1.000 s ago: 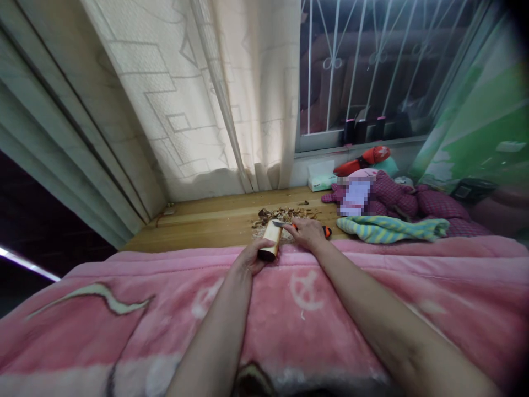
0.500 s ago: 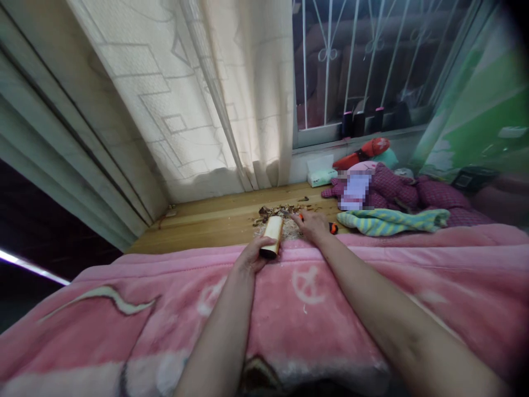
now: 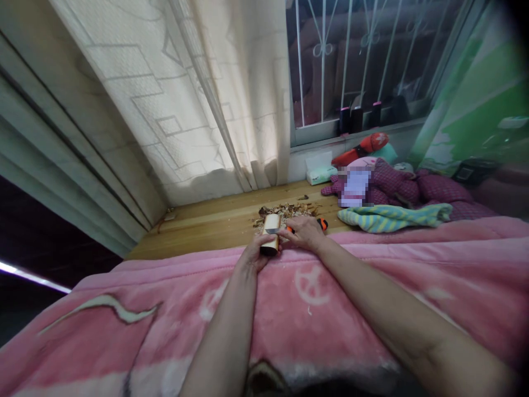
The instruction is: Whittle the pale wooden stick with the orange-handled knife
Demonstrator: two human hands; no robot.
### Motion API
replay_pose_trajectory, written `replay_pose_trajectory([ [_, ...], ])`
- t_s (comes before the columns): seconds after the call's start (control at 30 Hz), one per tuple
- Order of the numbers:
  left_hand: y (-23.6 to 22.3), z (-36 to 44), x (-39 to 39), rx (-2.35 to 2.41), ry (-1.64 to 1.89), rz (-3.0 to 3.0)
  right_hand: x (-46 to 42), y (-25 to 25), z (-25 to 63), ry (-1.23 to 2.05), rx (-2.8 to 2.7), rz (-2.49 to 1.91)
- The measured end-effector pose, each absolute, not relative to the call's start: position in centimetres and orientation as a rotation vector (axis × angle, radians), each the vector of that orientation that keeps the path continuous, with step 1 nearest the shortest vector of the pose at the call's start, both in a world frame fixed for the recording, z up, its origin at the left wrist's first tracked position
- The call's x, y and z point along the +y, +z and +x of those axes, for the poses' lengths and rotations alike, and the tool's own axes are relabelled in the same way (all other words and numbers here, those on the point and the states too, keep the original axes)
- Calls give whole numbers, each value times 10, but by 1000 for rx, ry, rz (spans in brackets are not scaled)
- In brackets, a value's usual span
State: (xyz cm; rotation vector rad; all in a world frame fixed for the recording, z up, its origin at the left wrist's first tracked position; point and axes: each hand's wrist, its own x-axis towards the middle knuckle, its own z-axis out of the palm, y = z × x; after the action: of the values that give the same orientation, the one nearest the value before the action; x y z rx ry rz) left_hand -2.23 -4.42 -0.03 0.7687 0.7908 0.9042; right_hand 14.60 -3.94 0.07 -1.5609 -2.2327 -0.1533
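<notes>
My left hand point(image 3: 253, 256) is closed round the near end of a short pale wooden block point(image 3: 271, 233), holding it tilted over the far edge of the pink blanket point(image 3: 165, 298). My right hand point(image 3: 303, 232) grips an orange-handled knife point(image 3: 322, 223), and its blade lies across the block's middle. Just beyond the block, a heap of brown wood shavings point(image 3: 285, 210) lies on the wooden platform point(image 3: 215, 220).
A cream curtain point(image 3: 194, 99) hangs behind the platform, with a barred window point(image 3: 351, 60) to its right. A tissue box point(image 3: 320, 175), purple checked bedding point(image 3: 397, 190), a red toy point(image 3: 363, 148) and a striped yellow-green cloth point(image 3: 392, 216) lie at the right.
The knife hand pushed out along the block toward the shavings, then drew back. The blade now sits at the block's middle. The view shifted slightly.
</notes>
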Motion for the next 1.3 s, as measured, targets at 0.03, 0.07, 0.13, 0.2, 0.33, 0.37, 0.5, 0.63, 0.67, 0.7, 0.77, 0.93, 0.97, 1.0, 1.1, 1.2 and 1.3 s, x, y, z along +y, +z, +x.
replay_pose_trajectory([
  [0.03, 0, -22, -45, 797, 906, 770, -38, 1, 147, -143, -2220, -1589],
  [0.07, 0, -22, -45, 804, 903, 771, -37, 1, 148, -129, -2204, -1623],
  [0.13, 0, -22, -47, 823, 882, 776, -33, 0, 151, -100, -2165, -1697],
  [0.2, 1, -23, -48, 848, 852, 776, -29, -1, 154, -70, -2137, -1757],
  [0.33, 3, -24, -49, 858, 815, 740, -23, -3, 155, -18, -2099, -1841],
  [0.37, 4, -24, -49, 857, 811, 728, -22, -3, 154, -8, -2094, -1850],
  [0.5, 3, -24, -46, 868, 808, 712, -21, -5, 152, 28, -2066, -1892],
  [0.63, 1, -26, -47, 856, 819, 756, -19, -7, 155, 57, -2035, -1941],
  [0.67, 1, -26, -48, 845, 822, 769, -17, -7, 157, 59, -2014, -1963],
  [0.7, 1, -27, -49, 832, 825, 783, -16, -8, 159, 58, -1989, -1987],
  [0.77, 3, -27, -53, 809, 830, 814, -13, -8, 163, 49, -1950, -2015],
  [0.93, 3, -23, -53, 831, 896, 821, -17, -9, 162, -33, -1975, -1893],
  [0.97, 2, -22, -52, 828, 921, 819, -20, -8, 160, -64, -1998, -1841],
  [1.0, 0, -21, -50, 824, 946, 821, -22, -8, 158, -97, -2024, -1786],
  [1.1, -3, -20, -45, 829, 1003, 844, -29, -5, 153, -164, -2089, -1667],
  [1.2, -4, -20, -42, 860, 1040, 865, -33, -2, 150, -177, -2135, -1605],
  [1.3, -4, -20, -41, 897, 1044, 865, -36, -1, 147, -196, -2183, -1540],
])
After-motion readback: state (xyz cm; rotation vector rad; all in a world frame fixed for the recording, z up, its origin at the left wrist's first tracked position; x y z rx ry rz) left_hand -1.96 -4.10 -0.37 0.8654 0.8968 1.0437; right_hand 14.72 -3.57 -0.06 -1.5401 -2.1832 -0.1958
